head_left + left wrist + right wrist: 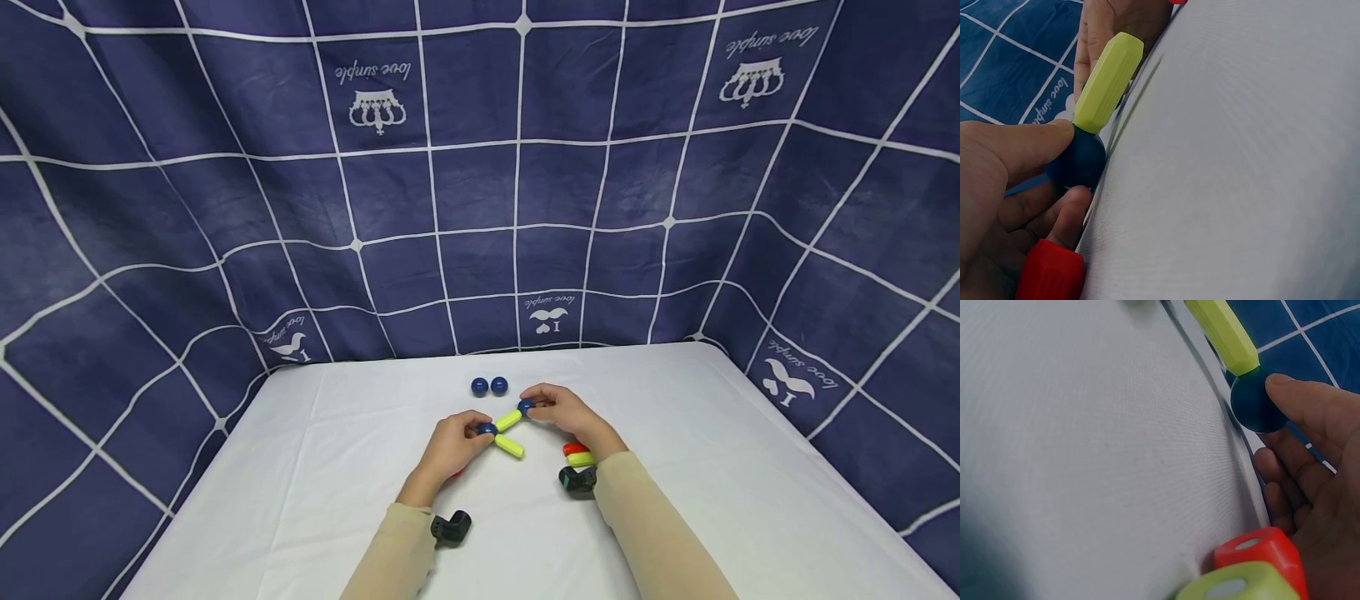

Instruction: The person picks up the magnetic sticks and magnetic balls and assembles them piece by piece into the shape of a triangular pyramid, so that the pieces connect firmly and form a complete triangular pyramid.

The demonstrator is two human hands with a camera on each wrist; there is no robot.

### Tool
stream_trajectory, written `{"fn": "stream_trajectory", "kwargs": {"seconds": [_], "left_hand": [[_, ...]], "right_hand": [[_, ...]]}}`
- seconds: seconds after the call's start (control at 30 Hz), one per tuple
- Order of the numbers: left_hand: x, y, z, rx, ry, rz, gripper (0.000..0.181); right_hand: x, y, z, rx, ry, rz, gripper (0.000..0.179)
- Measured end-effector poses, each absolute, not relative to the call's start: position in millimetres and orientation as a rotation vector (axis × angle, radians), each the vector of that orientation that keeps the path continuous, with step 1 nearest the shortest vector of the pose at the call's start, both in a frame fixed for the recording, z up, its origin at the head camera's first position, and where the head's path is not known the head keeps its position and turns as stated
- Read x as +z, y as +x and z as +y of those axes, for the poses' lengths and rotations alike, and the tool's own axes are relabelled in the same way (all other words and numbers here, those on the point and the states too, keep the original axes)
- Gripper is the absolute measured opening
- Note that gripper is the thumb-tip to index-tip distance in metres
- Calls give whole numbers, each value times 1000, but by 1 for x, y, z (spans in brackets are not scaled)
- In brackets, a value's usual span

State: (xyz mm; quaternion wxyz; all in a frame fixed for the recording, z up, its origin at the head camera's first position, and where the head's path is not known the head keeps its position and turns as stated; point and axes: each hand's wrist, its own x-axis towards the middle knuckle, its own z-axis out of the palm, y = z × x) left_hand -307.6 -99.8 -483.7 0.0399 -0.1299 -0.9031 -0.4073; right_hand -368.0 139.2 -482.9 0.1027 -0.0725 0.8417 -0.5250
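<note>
My left hand (452, 446) pinches a dark blue ball (487, 428) between thumb and fingers. Two yellow-green rods meet this ball: one rod (508, 420) spans to a second blue ball (527, 407), while the other rod (510, 447) points toward the near right with its far end free. That second ball (1252, 403) is held by the thumb and fingers of my right hand (564, 411). In the left wrist view a red rod (1052, 273) lies beside the left fingers. Below the right hand are a red rod (1266, 547) and a yellow-green rod (1238, 584), with grey discs in their ends.
Two more blue balls (490, 386) sit side by side farther back on the white-covered table (337, 467). A blue checked curtain (480, 192) stands behind the table and along its sides. Each wrist wears a black device (452, 527).
</note>
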Motion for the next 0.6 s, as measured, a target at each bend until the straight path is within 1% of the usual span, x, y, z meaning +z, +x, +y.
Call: {"fn": "stream_trajectory", "kwargs": {"seconds": [0.6], "left_hand": [[-483, -306, -99, -1232, -382, -2749, 24]], "right_hand": [[-484, -367, 138, -1554, -235, 2497, 27]]}}
